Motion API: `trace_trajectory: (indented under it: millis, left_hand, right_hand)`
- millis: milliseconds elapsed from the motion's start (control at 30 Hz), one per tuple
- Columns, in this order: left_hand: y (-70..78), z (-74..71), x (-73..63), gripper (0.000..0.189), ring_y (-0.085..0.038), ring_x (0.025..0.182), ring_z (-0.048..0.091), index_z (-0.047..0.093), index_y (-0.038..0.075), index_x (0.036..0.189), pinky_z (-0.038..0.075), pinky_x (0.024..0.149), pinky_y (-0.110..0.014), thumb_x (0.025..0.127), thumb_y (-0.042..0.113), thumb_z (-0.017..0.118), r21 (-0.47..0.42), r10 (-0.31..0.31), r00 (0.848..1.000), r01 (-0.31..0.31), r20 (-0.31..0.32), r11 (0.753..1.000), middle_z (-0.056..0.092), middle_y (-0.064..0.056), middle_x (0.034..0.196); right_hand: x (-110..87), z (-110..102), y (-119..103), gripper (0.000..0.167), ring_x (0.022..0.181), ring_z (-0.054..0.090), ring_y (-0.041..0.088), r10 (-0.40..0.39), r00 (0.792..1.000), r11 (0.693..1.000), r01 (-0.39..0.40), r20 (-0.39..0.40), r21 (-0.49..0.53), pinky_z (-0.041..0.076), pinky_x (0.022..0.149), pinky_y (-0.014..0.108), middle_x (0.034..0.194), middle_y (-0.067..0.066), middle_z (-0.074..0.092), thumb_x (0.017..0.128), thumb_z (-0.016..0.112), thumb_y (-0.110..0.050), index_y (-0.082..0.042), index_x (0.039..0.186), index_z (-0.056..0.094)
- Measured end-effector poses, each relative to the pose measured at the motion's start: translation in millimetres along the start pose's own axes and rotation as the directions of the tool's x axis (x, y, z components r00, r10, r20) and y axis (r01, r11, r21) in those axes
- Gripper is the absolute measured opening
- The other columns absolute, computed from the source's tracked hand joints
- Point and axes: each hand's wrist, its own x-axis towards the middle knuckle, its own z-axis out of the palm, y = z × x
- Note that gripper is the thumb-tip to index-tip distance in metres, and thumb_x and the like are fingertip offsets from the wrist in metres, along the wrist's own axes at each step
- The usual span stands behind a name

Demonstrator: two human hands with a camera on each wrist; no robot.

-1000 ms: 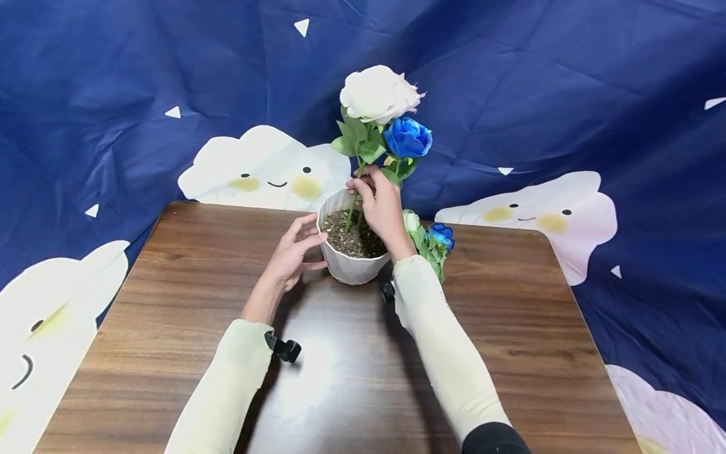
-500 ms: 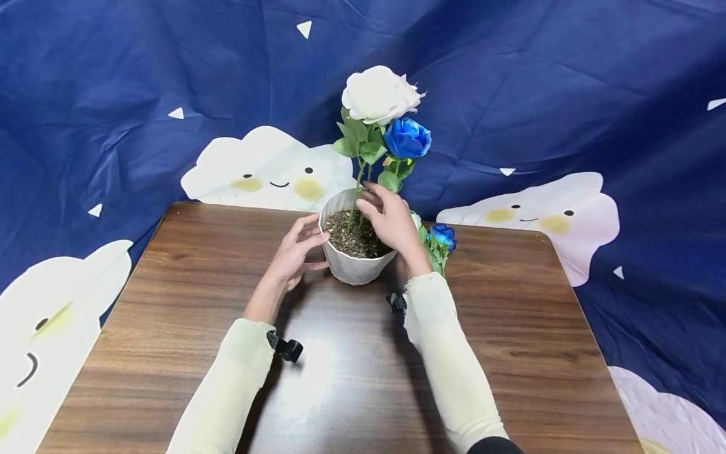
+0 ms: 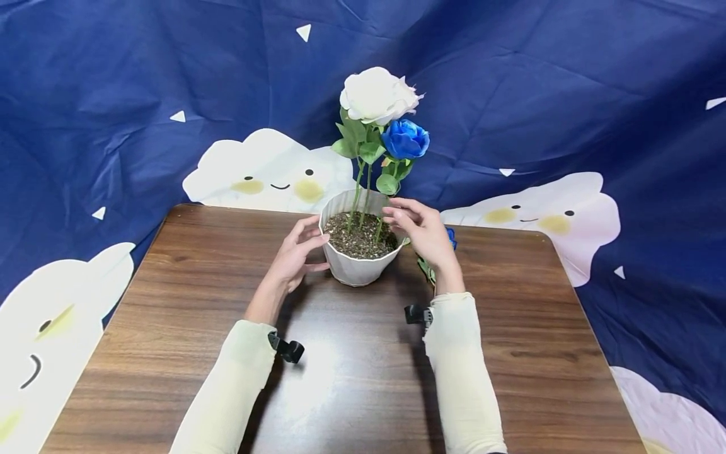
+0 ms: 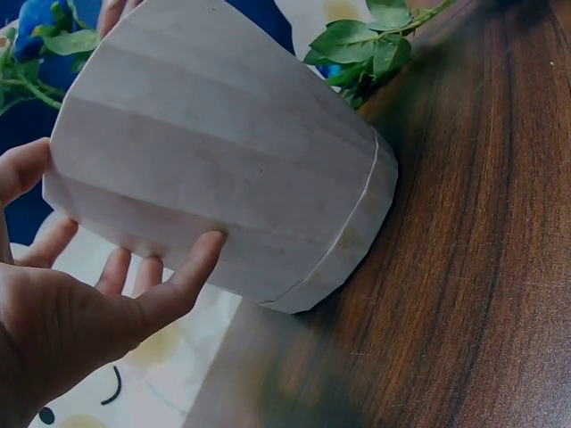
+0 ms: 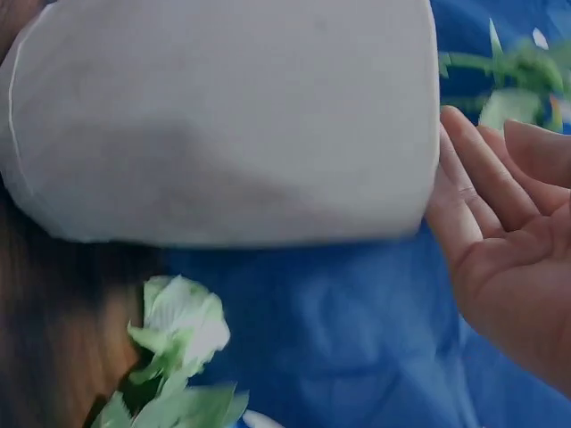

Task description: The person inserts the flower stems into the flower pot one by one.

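A white flower pot (image 3: 360,270) filled with soil (image 3: 358,244) stands on the table. Planted upright in it are a big white rose (image 3: 377,94) and a smaller blue rose (image 3: 406,139) on green stems. My left hand (image 3: 289,258) holds the pot's left side, thumb at the rim; in the left wrist view, fingers (image 4: 192,272) reach along its wall. My right hand (image 3: 428,236) is at the pot's right rim, fingers loosely extended near the blue rose's stem and gripping nothing. In the right wrist view, the open palm (image 5: 526,267) shows beside the rim.
Behind the right hand, more artificial flowers lie on the table (image 3: 527,328), with a blue bloom (image 3: 452,236) partly hidden. A white bloom (image 5: 187,321) lies beside the pot in the right wrist view. A blue cloud-print curtain (image 3: 510,82) hangs behind the table.
My right hand has let go of the stem and moved right and down to the pot's right rim. The left hand stays on the pot, and both roses stay upright.
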Motion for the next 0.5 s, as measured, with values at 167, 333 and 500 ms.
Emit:
trace_trajectory:
  millis: [167, 333, 500]
  left_hand:
    - [-0.3, 0.4, 0.6, 0.060, -0.032, 0.130, 0.041, 0.044, 0.016, 0.151, 0.056, 0.093, -0.061, 0.096, 0.011, 0.067, -0.003, -0.001, 1.000, 0.001, -0.001, 1.000, 0.033, -0.019, 0.145]
    - [-0.3, 0.8, 1.1, 0.061, -0.032, 0.130, 0.040, 0.043, 0.016, 0.152, 0.056, 0.093, -0.061, 0.096, 0.011, 0.067, -0.002, 0.000, 1.000, 0.000, -0.003, 1.000, 0.032, -0.020, 0.146]
    - [-0.8, 1.4, 1.2, 0.060, -0.032, 0.129, 0.041, 0.043, 0.016, 0.152, 0.056, 0.092, -0.061, 0.096, 0.011, 0.066, -0.004, 0.000, 1.000, 0.000, 0.001, 1.000, 0.033, -0.019, 0.145]
  right_hand:
    - [-9.2, -27, 11, 0.037, 0.100, 0.071, 0.017, 0.027, 0.996, 0.993, -0.018, -0.085, 0.116, 0.059, 0.093, 0.034, 0.130, 0.042, 0.053, 0.104, 0.049, 0.001, 0.017, 0.137, 0.048]
    - [-21.1, -51, 21, 0.038, 0.098, 0.072, 0.017, 0.053, 0.989, 0.992, -0.036, -0.138, 0.123, 0.060, 0.091, 0.034, 0.127, 0.034, 0.061, 0.104, 0.052, 0.000, 0.016, 0.138, 0.047]
    - [-37.3, -70, 33, 0.035, 0.091, 0.073, 0.014, 0.138, 0.975, 0.976, -0.105, -0.173, 0.190, 0.061, 0.088, 0.033, 0.106, 0.007, 0.075, 0.103, 0.054, -0.001, 0.012, 0.134, 0.050]
